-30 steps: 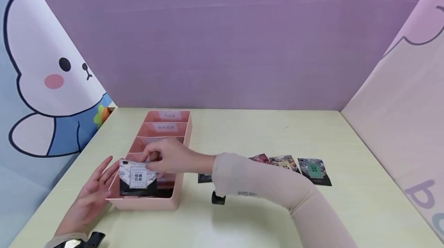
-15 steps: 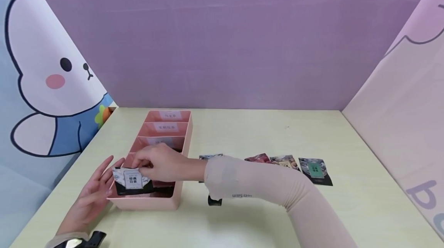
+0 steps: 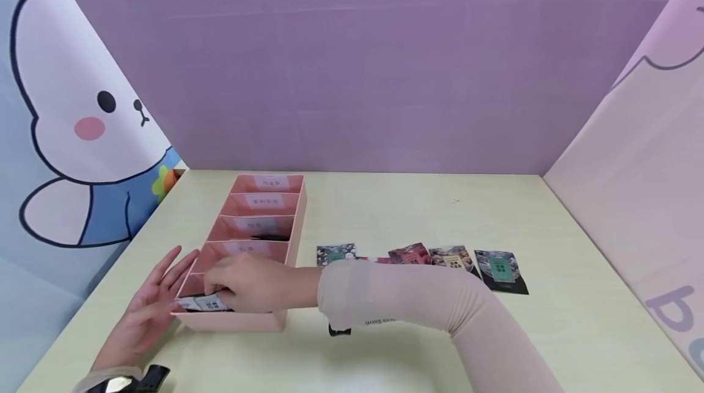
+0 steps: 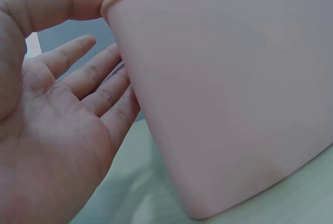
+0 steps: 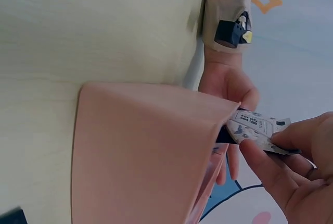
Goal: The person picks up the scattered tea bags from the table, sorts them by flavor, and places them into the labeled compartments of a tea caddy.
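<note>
Head view: right hand [image 3: 247, 286] pinched the sachet [image 3: 200, 303] low over the nearest compartment of the pink box [image 3: 291, 240], left hand [image 3: 145, 307] spread flat against its outer wall; risk judged: sachet catching on the rim and tipping out onto the bench [image 3: 396, 209].

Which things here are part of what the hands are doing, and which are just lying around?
In use:
pink divided box
white-and-black packet, pinched by the right hand in the nearest compartment
left hand, flat against the box's side

Lying about:
row of packets on the table
</note>
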The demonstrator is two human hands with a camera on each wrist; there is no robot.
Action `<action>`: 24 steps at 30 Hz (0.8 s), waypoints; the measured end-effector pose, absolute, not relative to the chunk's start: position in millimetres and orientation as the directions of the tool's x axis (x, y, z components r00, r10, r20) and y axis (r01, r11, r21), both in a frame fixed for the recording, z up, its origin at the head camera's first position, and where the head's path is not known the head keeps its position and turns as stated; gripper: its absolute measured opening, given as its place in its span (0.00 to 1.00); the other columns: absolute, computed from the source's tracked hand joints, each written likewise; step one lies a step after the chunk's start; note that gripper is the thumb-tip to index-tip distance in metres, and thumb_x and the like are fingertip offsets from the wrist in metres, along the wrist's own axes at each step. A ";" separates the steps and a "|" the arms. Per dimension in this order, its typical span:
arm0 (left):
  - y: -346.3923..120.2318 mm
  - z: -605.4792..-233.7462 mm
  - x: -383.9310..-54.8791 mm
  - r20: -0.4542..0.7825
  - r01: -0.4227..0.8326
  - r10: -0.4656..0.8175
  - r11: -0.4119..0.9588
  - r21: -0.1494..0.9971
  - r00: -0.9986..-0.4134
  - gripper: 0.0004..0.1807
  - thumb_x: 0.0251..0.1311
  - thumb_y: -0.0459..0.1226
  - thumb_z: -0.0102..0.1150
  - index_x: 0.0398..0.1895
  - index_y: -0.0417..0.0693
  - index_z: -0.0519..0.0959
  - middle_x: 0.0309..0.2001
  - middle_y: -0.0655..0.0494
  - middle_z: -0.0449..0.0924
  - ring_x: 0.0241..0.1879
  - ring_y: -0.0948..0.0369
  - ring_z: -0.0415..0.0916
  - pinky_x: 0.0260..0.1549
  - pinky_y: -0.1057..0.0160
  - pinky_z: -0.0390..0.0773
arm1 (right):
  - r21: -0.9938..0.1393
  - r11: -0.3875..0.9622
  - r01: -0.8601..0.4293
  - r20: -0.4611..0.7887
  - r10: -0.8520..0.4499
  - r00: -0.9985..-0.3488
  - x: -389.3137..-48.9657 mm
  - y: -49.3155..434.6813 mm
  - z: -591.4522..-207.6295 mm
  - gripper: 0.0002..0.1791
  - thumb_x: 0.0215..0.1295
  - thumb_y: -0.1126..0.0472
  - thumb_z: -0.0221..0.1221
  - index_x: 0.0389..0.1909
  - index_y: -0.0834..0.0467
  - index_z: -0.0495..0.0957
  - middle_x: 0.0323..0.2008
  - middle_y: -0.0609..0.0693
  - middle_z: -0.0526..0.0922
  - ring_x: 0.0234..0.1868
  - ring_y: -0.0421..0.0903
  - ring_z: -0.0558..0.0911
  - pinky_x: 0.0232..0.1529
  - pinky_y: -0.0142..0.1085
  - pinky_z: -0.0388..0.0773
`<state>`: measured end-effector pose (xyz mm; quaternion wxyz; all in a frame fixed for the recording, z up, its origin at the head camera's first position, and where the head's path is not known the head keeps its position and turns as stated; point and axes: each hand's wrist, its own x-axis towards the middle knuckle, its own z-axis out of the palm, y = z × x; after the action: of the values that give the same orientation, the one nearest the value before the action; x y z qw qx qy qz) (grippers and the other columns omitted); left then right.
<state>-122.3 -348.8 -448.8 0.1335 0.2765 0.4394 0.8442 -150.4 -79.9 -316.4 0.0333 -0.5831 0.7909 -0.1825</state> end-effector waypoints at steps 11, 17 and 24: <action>-352.1 -448.0 -122.6 0.337 0.063 0.481 -0.500 0.864 -0.809 0.46 0.60 0.15 0.20 0.80 0.54 0.30 0.76 0.63 0.56 0.74 0.70 0.51 0.62 0.67 0.64 | -0.328 0.225 -0.917 0.072 -0.962 -0.262 -142.1 -83.7 -326.8 0.06 0.72 0.63 0.55 0.40 0.54 0.81 0.28 0.38 0.76 0.30 0.31 0.71 0.34 0.15 0.64; -346.5 -443.8 -118.2 0.290 -0.010 0.434 -0.568 0.823 -0.853 0.47 0.62 0.15 0.23 0.81 0.60 0.40 0.75 0.63 0.59 0.73 0.68 0.56 0.63 0.66 0.66 | -0.090 0.202 -0.975 0.016 -0.979 -0.204 -131.1 -86.7 -331.8 0.09 0.76 0.56 0.52 0.44 0.51 0.81 0.33 0.38 0.80 0.33 0.32 0.76 0.34 0.18 0.68; -345.1 -441.8 -116.8 0.262 0.011 0.409 -0.522 0.853 -0.874 0.47 0.63 0.15 0.23 0.81 0.59 0.36 0.75 0.64 0.58 0.73 0.69 0.55 0.63 0.69 0.63 | 0.265 0.148 -0.953 0.133 -0.984 -0.115 -124.6 -84.6 -336.2 0.13 0.77 0.51 0.50 0.46 0.44 0.84 0.39 0.37 0.85 0.40 0.35 0.79 0.46 0.24 0.68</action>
<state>-116.8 -345.1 -441.8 0.1179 0.2216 0.4745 0.8437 -124.6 -84.6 -336.2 -0.1390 -0.6504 0.7446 0.0565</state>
